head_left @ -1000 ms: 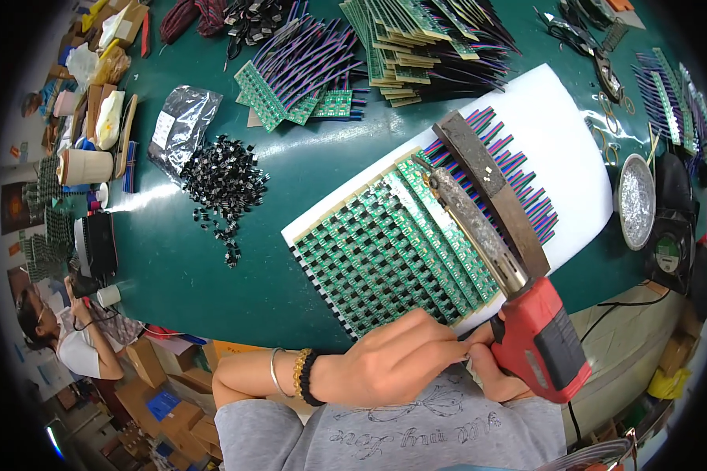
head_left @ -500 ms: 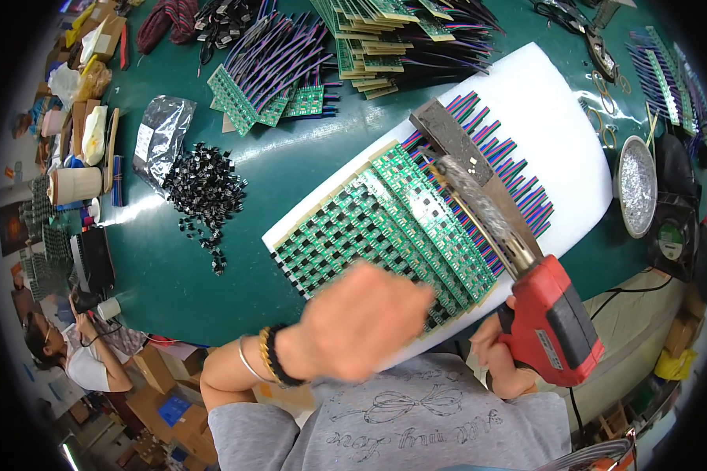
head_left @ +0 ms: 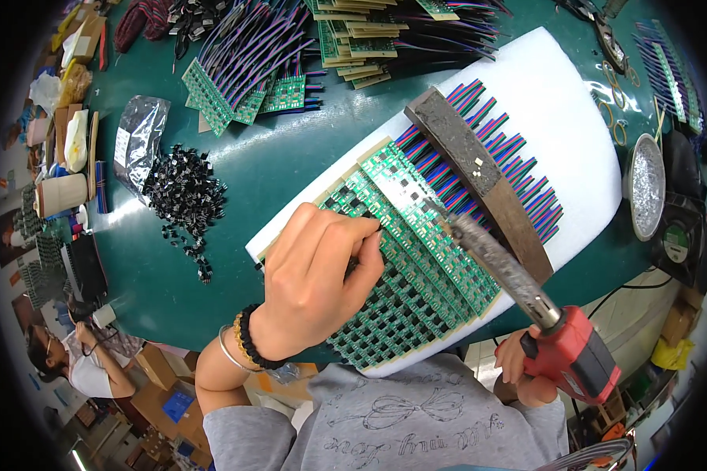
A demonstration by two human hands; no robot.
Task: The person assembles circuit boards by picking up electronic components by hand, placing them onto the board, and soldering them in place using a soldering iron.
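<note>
My left hand [head_left: 314, 275] hovers over the rows of green circuit boards [head_left: 393, 228]. Its thumb and forefinger are pinched together; whatever they hold is too small to make out. Small black parts dot the boards in rows. My right hand [head_left: 518, 365] grips a red and black soldering gun [head_left: 577, 353] by its handle. The gun's barrel points up and left, with its tip close to the boards' upper right edge. A dark bar [head_left: 479, 180] lies across the coloured wires [head_left: 467, 102] that come off the boards. Beneath everything is a white foam sheet [head_left: 542, 86].
A heap of small black parts [head_left: 184, 188] lies left of the foam beside a clear plastic bag [head_left: 141, 137]. Wired boards [head_left: 208, 94] are piled at the back. A round dish [head_left: 646, 188] and a black fan [head_left: 675, 235] stand at right. Another person [head_left: 94, 357] sits at far left.
My left hand has moved up and left over the boards and come into a pinch. The soldering gun has shifted slightly right and down. The whole view has shifted a little.
</note>
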